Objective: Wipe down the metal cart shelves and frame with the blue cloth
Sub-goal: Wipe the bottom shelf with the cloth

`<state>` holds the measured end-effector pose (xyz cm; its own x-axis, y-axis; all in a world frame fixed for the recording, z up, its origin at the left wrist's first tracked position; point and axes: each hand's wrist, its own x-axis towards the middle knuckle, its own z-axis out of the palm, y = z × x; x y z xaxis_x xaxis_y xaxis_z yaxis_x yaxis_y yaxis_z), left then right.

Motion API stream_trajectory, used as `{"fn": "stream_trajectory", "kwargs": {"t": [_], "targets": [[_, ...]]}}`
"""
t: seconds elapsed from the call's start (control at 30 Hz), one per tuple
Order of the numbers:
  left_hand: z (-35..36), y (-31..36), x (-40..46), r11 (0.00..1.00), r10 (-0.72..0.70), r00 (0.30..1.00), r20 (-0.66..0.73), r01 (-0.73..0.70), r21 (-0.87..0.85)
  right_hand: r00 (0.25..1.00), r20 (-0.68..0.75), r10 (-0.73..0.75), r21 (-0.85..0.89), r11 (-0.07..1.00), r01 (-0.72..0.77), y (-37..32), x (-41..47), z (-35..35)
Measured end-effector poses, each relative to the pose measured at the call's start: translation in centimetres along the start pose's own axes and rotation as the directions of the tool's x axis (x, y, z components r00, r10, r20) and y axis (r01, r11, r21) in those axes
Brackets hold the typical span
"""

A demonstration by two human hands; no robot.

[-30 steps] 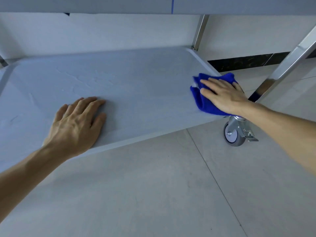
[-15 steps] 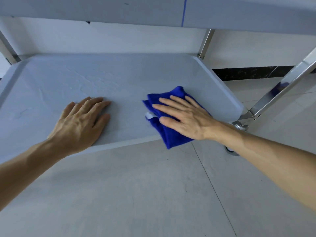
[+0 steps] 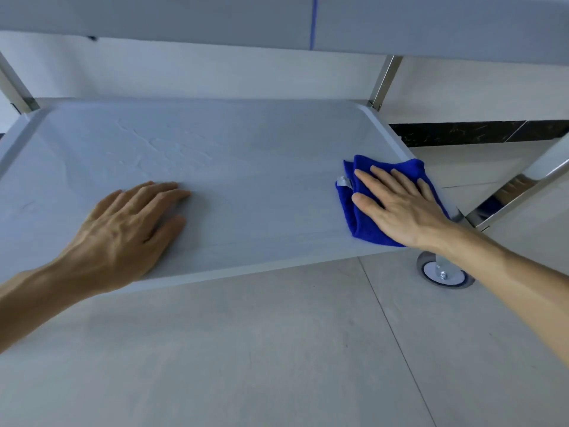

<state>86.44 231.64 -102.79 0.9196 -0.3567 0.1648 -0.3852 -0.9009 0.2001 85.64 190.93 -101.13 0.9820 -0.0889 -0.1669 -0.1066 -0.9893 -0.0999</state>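
The lower metal cart shelf [image 3: 246, 167] spreads across the view, grey and flat with a raised rim. A folded blue cloth [image 3: 354, 217] lies at the shelf's near right corner. My right hand [image 3: 400, 204] presses flat on the cloth, fingers spread and pointing left. My left hand [image 3: 129, 229] rests palm down on the shelf's front left part, holding nothing. Faint streaks mark the shelf's far left area.
The upper shelf [image 3: 277, 20] overhangs the top of the view. Shiny frame posts stand at the back right [image 3: 381, 81], front right [image 3: 523, 186] and back left [image 3: 15, 87]. A caster wheel [image 3: 440, 272] sits below the right corner on the tiled floor [image 3: 277, 349].
My right hand has slid the blue cloth from the shelf's front middle back to the right corner. My left hand has stayed flat in place.
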Motion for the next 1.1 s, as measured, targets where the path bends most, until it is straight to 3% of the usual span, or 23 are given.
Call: {"fn": "stream_trajectory", "kwargs": {"t": [0.17,0.3,0.37,0.6,0.77,0.93,1.0,1.1], "targets": [[-1.5,1.8,1.7,1.0,-0.024,0.997,-0.068,0.024,0.005,0.999,-0.029,-0.017,-0.017,1.0,0.017,-1.7,-3.0,1.2],[0.3,5.3,3.8,0.992,0.11,0.992,0.069,-0.114,0.049,0.998,-0.056,-0.03,-0.002,1.0,0.03,-1.9,-4.2,1.4],[1.9,6.3,4.0,0.995,0.086,0.986,0.141,-0.093,0.041,0.997,-0.064,-0.033,0.021,0.999,0.035,-1.8,-4.1,1.4],[3.0,6.7,4.2,0.998,0.054,0.987,0.148,-0.059,0.032,0.998,-0.06,-0.032,0.046,0.998,0.035,-0.8,-2.1,0.5],[2.9,7.0,4.1,0.998,0.051,0.988,0.149,-0.057,0.037,0.981,-0.168,0.097,0.059,0.994,-0.088,0.5,5.3,-1.2],[2.9,7.3,4.0,0.999,0.041,0.992,0.12,-0.045,0.027,0.952,-0.141,0.27,0.128,0.959,-0.253,-3.0,11.9,-1.5],[2.9,7.3,4.1,0.999,0.042,0.994,0.097,-0.044,0.017,0.976,-0.173,0.129,0.088,0.989,-0.115,-6.2,12.4,-0.9],[2.8,7.1,4.1,0.999,0.043,0.996,0.076,-0.044,0.016,0.959,-0.148,-0.24,-0.028,0.971,0.239,-10.4,10.1,0.2]]}}
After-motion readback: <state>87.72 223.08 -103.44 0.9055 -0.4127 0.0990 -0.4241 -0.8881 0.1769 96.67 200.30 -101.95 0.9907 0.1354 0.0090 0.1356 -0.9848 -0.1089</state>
